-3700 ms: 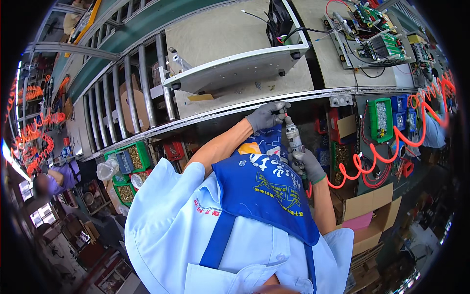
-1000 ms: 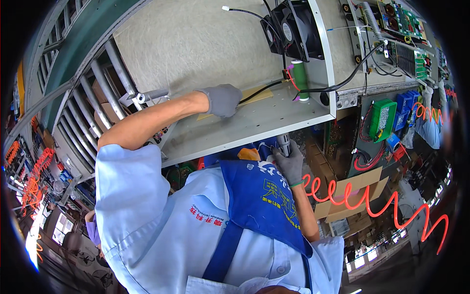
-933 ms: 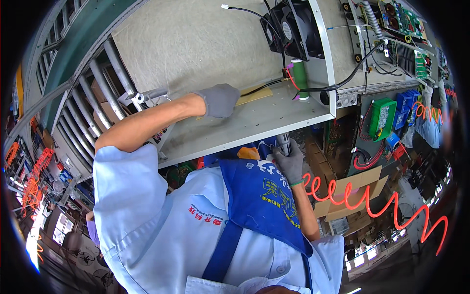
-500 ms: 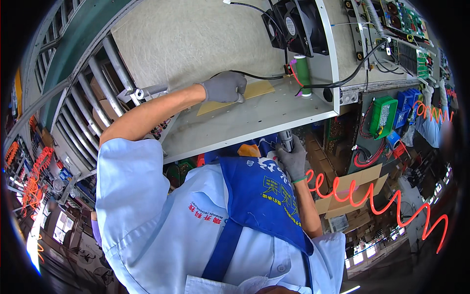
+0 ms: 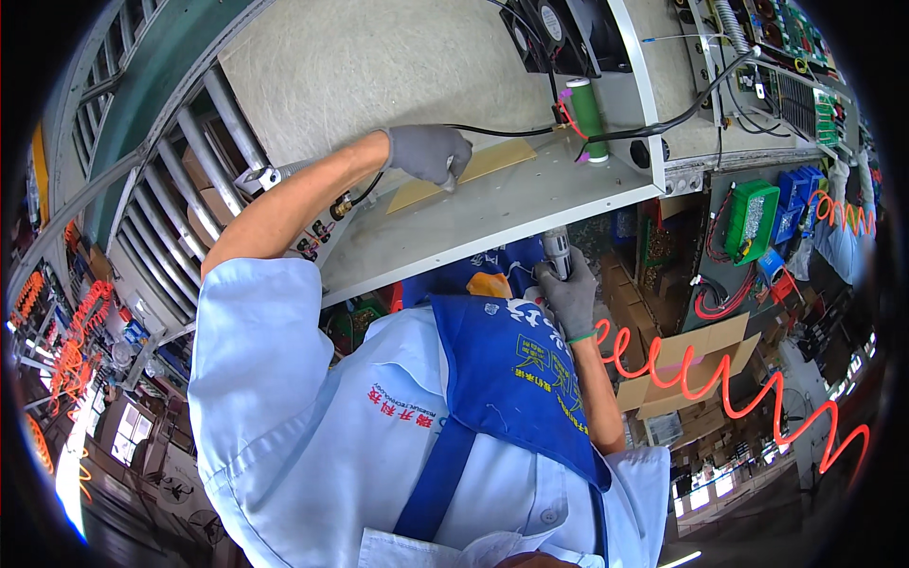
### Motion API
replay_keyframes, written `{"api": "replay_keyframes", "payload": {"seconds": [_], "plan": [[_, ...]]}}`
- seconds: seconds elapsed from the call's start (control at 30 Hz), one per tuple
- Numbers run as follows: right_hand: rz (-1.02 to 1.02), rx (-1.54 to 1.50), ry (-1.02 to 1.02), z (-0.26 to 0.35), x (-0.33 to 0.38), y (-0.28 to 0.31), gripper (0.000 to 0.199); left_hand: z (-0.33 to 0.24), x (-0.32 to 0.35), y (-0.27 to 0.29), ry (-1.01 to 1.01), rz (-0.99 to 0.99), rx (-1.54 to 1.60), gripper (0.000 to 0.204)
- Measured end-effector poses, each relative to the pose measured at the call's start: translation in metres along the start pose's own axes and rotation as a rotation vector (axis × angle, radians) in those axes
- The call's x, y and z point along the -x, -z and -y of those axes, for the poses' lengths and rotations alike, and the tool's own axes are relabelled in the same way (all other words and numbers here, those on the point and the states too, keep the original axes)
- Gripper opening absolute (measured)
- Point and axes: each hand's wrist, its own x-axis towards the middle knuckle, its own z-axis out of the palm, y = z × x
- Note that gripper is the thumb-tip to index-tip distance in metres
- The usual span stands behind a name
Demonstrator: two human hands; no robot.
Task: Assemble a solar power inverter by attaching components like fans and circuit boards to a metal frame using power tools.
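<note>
My left hand [image 5: 431, 156], in a grey glove, is over a long grey metal chassis panel [image 5: 454, 227]. Its fingers are curled together just above a flat yellow strip [image 5: 502, 159]; whatever they pinch is hidden or too small to name. Lower down, in front of the panel's edge, my right hand [image 5: 570, 301], also gloved, wraps round a silver-and-dark power screwdriver [image 5: 557, 252]. The tool's tip points up toward the panel's edge. A black cable [image 5: 502, 131] runs behind my left hand toward a green cylinder [image 5: 587, 118] with pale ends.
Black fans [image 5: 559, 33] sit at the back beside the chassis end wall. Metal rollers [image 5: 227, 118] line the left. At right are a green parts bin [image 5: 755, 222], an open cardboard box [image 5: 691, 364] and a coiled orange air hose [image 5: 739, 383]. Circuit boards [image 5: 786, 57] stand far right.
My left hand has shifted slightly, with its fingers now pointing lower over the yellow strip. The right hand stays around the screwdriver, its tip slightly higher. The whole view has moved a little.
</note>
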Motion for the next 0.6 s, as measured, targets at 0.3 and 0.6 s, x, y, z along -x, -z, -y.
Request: {"api": "replay_keyframes", "payload": {"seconds": [0.3,0.6], "plan": [[-0.02,0.052,0.06,0.004,-0.006,-0.007,0.035,0.001,-0.002,-0.011,0.093,0.023,-0.234,0.022],[0.023,0.084,0.002,0.0,-0.004,0.001,0.038,0.017,0.013,-0.027,-0.045,0.062,-0.634,0.015]]}}
